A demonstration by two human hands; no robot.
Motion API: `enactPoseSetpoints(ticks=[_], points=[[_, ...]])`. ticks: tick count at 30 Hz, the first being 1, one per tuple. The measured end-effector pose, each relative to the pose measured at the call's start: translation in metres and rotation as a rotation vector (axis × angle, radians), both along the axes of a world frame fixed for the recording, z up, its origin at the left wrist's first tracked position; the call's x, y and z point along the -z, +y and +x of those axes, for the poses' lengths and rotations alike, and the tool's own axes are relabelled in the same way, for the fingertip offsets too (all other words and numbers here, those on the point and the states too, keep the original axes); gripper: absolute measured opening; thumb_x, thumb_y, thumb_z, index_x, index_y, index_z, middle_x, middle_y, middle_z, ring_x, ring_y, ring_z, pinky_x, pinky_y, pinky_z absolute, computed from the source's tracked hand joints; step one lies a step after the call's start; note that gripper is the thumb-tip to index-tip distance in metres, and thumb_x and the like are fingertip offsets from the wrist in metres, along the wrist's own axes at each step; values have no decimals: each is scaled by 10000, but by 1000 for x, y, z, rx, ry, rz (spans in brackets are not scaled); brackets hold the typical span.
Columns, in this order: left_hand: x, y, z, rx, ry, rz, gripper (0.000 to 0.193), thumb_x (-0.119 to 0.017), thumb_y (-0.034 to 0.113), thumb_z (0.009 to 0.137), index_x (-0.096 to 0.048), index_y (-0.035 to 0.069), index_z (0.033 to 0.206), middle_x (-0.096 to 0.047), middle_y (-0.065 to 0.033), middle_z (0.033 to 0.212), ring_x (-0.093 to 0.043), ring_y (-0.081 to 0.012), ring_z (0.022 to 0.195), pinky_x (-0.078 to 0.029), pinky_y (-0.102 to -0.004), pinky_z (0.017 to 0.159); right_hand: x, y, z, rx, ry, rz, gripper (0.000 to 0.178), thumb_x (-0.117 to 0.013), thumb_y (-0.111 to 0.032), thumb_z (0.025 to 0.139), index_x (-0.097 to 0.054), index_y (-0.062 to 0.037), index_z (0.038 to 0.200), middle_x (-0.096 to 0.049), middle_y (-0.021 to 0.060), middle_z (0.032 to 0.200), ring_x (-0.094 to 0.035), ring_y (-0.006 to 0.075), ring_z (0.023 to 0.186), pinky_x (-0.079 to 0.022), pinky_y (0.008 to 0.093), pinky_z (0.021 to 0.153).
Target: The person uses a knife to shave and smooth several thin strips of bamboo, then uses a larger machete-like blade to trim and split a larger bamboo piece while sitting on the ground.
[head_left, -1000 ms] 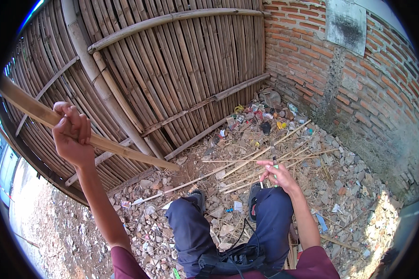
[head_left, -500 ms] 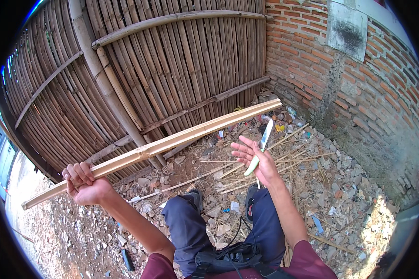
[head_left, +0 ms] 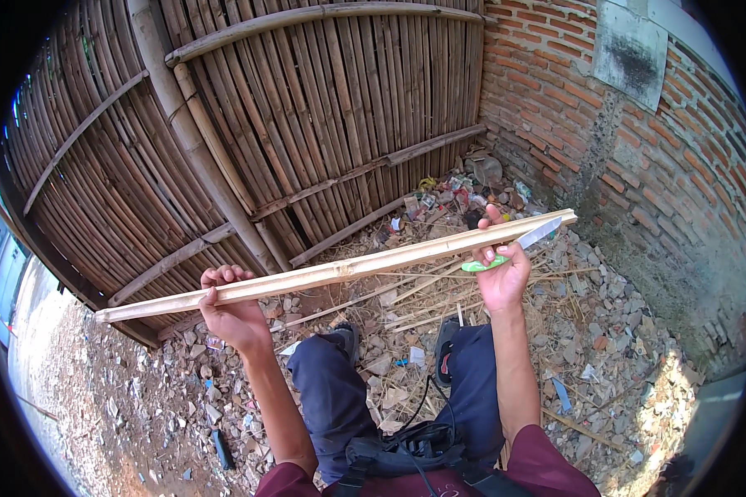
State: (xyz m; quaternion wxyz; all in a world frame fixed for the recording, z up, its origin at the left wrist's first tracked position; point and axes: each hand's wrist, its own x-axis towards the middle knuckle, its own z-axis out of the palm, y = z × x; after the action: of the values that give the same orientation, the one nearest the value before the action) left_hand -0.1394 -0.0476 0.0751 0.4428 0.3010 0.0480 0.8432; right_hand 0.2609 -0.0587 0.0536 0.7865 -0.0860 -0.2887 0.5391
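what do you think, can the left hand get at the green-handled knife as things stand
Probably not: the left hand is holding the pale strip near one end, while the knife is in the right hand, toward the strip's other end.

Green knife handle partly hidden

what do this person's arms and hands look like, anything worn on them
The left hand and right hand are bare, without gloves. No watch or bracelet shows on the wrists. Maroon short sleeves leave both forearms uncovered.
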Motion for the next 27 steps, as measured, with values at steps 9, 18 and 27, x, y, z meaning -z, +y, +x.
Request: enactPoseSetpoints(ticks=[9, 18, 27], points=[[39, -11, 8, 209, 648, -554, 719, -313, 641, 1090, -614, 36, 1337, -643, -99, 1203, -592, -185, 1065, -515, -349, 808, -17, 21, 39, 205, 71, 36, 154, -556, -252, 1050, -550, -123, 967, -580, -6, 868, -370, 2, 495, -337, 151, 446], [-18, -92, -17, 231, 1675, 32, 486, -916, 341, 790, -738, 49, 1135, -737, -86, 1025, -688, -190, 838, -541, -318, 694, -11, 20, 100, 349, 23, -18, 145, -550, -239, 1033, -509, -161, 918, -514, -61, 792, -338, -15, 488, -288, 149, 408], [-36, -71, -95, -927, 2162, -264, 1291, -799, 871, 449, -542, 103, 1455, -552, -128, 1452, -514, -332, 1344, -387, -532, 1177, -6, 22, 162, 151, 89, 157, 120, -482, -183, 1056, -520, -142, 950, -531, -53, 791, -355, 21, 485, -314, 177, 420]])
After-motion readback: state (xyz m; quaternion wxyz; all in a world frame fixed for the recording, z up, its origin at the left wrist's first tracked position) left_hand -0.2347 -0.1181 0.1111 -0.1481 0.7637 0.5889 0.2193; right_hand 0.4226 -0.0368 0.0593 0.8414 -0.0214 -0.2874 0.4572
